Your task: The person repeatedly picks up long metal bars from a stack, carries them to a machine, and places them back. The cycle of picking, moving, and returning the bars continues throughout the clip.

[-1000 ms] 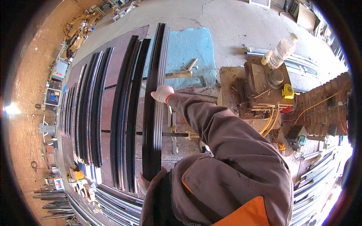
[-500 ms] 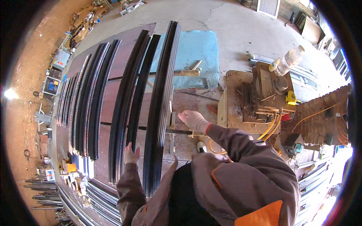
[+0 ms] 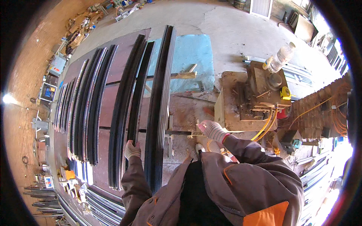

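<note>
My left hand (image 3: pixel 132 150), in a pale striped glove, is closed round the near end of a short dark metal profile (image 3: pixel 142 90). This profile lies lengthwise between a wider dark profile (image 3: pixel 122 116) on its left and a long ribbed dark profile (image 3: pixel 161 98) on its right. To the right of the long one, my right hand (image 3: pixel 212 130) is held in the air before the wooden workbench. It wears a striped glove too, its fingers are partly apart, and no held thing is plainly visible.
More dark profiles (image 3: pixel 102 101) lie in a row on the left. Crosswise bars (image 3: pixel 179 132) run under the profiles. On the right, a wooden workbench (image 3: pixel 226 90) carries a plastic bottle (image 3: pixel 283 56) and a yellow tape measure (image 3: pixel 285 93). Yellow hoses (image 3: pixel 266 126) hang from it. A blue sheet (image 3: pixel 196 52) lies beyond.
My left hand has closed on the near end of the short profile. My right hand has moved right and slightly nearer, away from the long profile. The whole view has shifted a little.
</note>
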Demonstrator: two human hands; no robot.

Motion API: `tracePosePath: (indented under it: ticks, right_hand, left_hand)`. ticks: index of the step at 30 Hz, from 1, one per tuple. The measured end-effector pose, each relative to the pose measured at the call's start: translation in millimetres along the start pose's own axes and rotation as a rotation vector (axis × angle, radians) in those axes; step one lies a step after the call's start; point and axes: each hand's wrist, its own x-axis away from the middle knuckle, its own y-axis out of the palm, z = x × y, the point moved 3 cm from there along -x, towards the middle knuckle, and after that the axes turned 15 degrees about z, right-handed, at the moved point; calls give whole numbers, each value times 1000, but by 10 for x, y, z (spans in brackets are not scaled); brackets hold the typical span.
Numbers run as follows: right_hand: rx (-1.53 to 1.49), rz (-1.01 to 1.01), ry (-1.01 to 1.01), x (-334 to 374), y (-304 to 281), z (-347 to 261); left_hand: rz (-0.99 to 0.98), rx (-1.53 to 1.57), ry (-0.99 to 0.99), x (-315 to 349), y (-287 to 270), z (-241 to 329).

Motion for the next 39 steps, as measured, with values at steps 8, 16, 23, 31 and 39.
tracePosePath:
  ticks: [8,16,23,31,39]
  right_hand:
    - [15,33,-125,-81,-112,-566]
    - [-159,286,-484,723,-533,-1341]
    - [-247,379,-911,2311,-848,-2190]
    - [-141,517,-1259,3842,-1274,-2648]
    - [350,453,-802,4564,-1295,-1966]
  left_hand:
    - [66,58,-52,498,-773,-403]
    - [347,162,-9,1385,-1794,-1164]
    - [566,303,306,2306,-2589,-1880]
    - [710,378,758,2688,-2768,-2309]
    - [390,543,1503,2874,-2769,-1294]
